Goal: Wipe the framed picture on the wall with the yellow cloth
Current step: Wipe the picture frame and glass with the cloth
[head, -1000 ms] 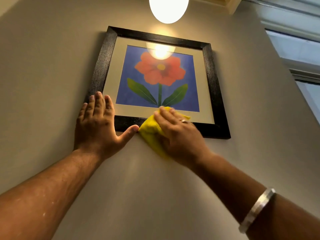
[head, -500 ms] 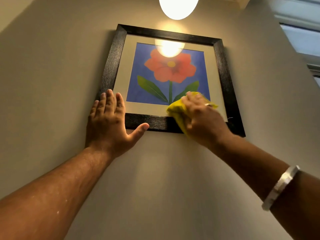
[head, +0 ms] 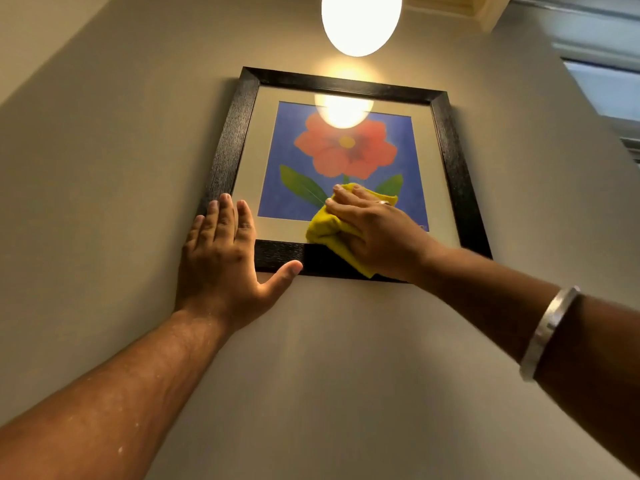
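Right hand [head: 375,233]: palm down on the bunched yellow cloth [head: 329,233], pressing it to the lower part of the picture [head: 337,161], over the glass, mat and bottom frame rail. Left hand [head: 221,258]: spread flat, holding nothing, fingers on the frame's lower left corner, palm on the wall [head: 104,202]. Lamp [head: 361,22] glows above, mirrored in the glass; bangle [head: 547,332] on the right forearm.

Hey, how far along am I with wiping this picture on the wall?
Midway, as far as one look tells. Nothing shows which parts are already clean. In hand: your right hand presses the yellow cloth on the lower glass and bottom edge of the framed picture, while your left hand lies flat at the lower left corner, steadying it. Likely left: the upper glass and the top and side edges.
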Tool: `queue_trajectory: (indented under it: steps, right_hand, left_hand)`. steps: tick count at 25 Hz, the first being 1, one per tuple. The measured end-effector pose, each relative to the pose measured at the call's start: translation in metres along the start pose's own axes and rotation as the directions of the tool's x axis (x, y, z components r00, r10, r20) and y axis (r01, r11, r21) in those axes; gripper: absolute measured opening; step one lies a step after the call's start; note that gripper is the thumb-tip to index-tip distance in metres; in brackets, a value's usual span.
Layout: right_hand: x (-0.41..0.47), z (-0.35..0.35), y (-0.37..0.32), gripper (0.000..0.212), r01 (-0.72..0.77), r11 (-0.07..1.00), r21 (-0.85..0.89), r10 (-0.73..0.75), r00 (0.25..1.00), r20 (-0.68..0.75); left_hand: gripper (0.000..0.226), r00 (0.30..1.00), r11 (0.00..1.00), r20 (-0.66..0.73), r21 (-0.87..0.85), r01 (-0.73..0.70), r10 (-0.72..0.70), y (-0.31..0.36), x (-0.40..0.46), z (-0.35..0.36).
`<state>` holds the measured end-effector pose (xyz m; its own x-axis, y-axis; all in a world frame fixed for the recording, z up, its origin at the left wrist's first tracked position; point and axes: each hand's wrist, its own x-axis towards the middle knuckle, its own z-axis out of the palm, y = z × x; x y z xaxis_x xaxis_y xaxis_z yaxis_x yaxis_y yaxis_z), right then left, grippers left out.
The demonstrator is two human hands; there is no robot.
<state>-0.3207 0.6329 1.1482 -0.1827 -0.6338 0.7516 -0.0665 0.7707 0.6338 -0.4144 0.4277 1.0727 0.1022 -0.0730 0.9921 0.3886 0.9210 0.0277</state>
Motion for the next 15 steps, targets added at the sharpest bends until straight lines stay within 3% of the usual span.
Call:
queue_trajectory:
  steps: [1,2,3,5,6,8,9,10,11,12,13,14,15]
  right_hand:
    - [0.003,-0.007,0.013,0.034,0.08,0.996,-0.026,-0.078,0.995,0.056]
    - [0.007,-0.017,0.029,0.031,0.045,0.998,-0.051,-0.042,0.997,0.061]
    - [0.014,-0.027,0.045,0.029,-0.132,0.99,-0.052,0.132,0.991,-0.005]
    - [0.032,-0.031,0.059,0.031,-0.539,0.842,0.009,0.537,0.838,-0.097]
    - [0.043,-0.024,0.051,0.033,-0.525,0.851,-0.004,0.52,0.844,-0.133]
    - [0.053,-0.006,0.018,0.038,-0.17,0.984,-0.054,0.165,0.982,-0.089]
    - [0.048,0.0,0.011,0.04,0.013,0.999,-0.041,-0.013,1.0,-0.009]
    - [0.043,-0.005,0.017,0.04,0.104,0.994,-0.045,-0.102,0.994,0.043]
    - [0.04,-0.014,0.034,0.038,0.049,0.997,-0.056,-0.047,0.998,0.038]
    - [0.04,-0.022,0.05,0.037,-0.127,0.99,-0.055,0.126,0.992,-0.019]
    - [0.04,-0.028,0.06,0.036,-0.34,0.939,-0.052,0.337,0.94,-0.059]
    - [0.04,-0.028,0.057,0.035,-0.451,0.891,-0.058,0.447,0.892,-0.061]
    - [0.037,-0.019,0.042,0.035,-0.4,0.911,-0.094,0.394,0.916,-0.078]
  left_hand:
    - [0.115,1.0,1.0,0.001,-0.001,-0.002,0.002,0.0,0.0,0.0]
    - [0.116,1.0,1.0,0.002,0.0,-0.002,0.002,0.0,0.0,0.001]
    - [0.116,1.0,1.0,0.002,0.002,-0.001,0.001,-0.001,0.0,0.001]
    - [0.115,1.0,1.0,0.003,0.005,-0.002,0.002,-0.001,0.0,0.001]
    - [0.116,1.0,1.0,0.001,0.007,-0.006,0.006,-0.001,0.0,0.001]
    - [0.116,1.0,1.0,0.0,0.011,-0.006,0.006,-0.001,0.0,0.001]
    - [0.116,1.0,1.0,0.001,0.012,-0.008,0.008,-0.002,0.0,0.001]
    - [0.116,1.0,1.0,0.0,0.014,-0.005,0.005,-0.002,0.0,0.001]
    - [0.116,1.0,1.0,0.001,0.016,-0.004,0.004,-0.002,0.0,0.001]
    - [0.116,1.0,1.0,0.002,0.019,-0.005,0.005,-0.001,0.0,0.001]
    - [0.116,1.0,1.0,0.005,0.019,-0.005,0.005,-0.001,0.0,0.001]
    - [0.116,1.0,1.0,0.012,0.018,-0.002,0.002,-0.001,0.0,0.001]
    - [0.116,1.0,1.0,0.022,0.017,0.0,0.0,-0.001,0.0,0.0]
